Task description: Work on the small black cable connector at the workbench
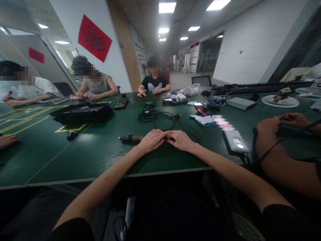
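Observation:
On the green table lies a dark cylindrical tool (131, 138) with a ringed collar and a narrow silvery tip pointing left; it looks like an electric screwdriver. My left hand (152, 140) is closed over its rear part, palm down, hiding much of the body. My right hand (181, 140) meets the left at the tool's tail, its fingers pinched round a small black piece (166, 137). Whether that piece is the tool's end or its cord joint, I cannot tell. Just beyond my hands a black power cord (164, 117) lies in loops, with a plug.
A black tray (82, 113) stands at left, near a small black object (72, 135). To the right lie a white power bank-like box (235, 141), a blue-and-white packet (204, 119) and a fan grille (280, 100). A neighbour's arm (278, 160) rests close at right; several people sit opposite.

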{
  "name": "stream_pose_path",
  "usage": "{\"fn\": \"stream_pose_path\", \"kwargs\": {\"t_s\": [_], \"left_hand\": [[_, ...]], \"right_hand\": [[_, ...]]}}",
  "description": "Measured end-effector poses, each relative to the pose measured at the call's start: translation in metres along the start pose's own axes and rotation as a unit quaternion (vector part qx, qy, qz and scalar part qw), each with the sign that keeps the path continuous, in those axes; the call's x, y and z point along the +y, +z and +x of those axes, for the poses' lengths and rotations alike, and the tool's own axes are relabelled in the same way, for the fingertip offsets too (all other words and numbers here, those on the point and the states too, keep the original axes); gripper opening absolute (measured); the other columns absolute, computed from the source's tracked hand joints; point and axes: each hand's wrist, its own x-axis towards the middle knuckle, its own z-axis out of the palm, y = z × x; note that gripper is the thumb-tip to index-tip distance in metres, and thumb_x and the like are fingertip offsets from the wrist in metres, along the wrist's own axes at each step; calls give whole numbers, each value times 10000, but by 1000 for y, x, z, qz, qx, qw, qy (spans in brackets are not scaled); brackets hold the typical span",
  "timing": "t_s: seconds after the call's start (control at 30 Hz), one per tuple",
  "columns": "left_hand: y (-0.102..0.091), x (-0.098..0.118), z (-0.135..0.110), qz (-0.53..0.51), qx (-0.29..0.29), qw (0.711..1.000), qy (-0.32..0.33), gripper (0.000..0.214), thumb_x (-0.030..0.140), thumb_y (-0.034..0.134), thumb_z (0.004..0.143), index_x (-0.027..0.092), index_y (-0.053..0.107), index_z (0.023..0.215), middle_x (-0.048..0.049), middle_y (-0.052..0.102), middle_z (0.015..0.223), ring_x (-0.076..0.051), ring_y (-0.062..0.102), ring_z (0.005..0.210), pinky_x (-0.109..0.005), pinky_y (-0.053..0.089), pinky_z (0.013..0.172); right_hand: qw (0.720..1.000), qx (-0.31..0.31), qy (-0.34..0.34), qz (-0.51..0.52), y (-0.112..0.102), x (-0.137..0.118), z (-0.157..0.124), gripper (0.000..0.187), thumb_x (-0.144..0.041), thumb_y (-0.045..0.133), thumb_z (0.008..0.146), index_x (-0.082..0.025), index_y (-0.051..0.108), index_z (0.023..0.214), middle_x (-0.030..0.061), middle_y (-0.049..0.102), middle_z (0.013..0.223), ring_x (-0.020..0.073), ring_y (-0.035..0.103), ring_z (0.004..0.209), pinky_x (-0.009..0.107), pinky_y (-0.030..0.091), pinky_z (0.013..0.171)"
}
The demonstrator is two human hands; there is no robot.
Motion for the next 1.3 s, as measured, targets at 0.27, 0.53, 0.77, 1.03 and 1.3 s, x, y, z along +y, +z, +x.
{"fn": "stream_pose_path", "kwargs": {"t_s": [0.27,0.53,0.77,1.03,1.3], "left_hand": [[-6,4,-2,-6,-4,1000,21,697,202,501,975,226,282,1637,-109,629,1288,-263,563,1222,-419,445,1054],[0,-1,0,9,-7,1000,8,609,280,445,1058,226,271,1639,-100,652,1206,-265,584,1156,-420,454,1008],[-7,4,-2,-15,-3,1000,24,669,248,500,1008,223,272,1638,-108,631,1277,-265,566,1216,-416,447,1045],[-3,2,0,4,-3,1000,10,598,275,448,1055,220,290,1630,-104,653,1224,-258,588,1164,-412,455,1019],[-7,3,-2,-8,-12,1000,27,655,214,472,1008,220,283,1635,-109,642,1251,-257,575,1198,-413,447,1040]], "right_hand": [[1000,-1,-1,-6,3,2,1,179,-340,663,1014,-181,746,1021,96,727,1141,228,672,1042,344,480,941],[1000,6,-8,6,4,4,0,166,-339,659,1016,-197,744,1036,89,725,1171,228,672,1060,351,476,954],[1000,1,-6,9,4,4,1,169,-336,667,1011,-188,748,1030,96,727,1150,223,673,1037,347,481,941],[1000,8,-8,6,3,3,0,158,-326,663,1012,-190,744,1020,92,728,1163,226,673,1048,347,481,936],[1000,7,-3,9,4,3,0,161,-328,672,1007,-185,746,1014,97,732,1139,223,677,1029,343,484,940]]}}
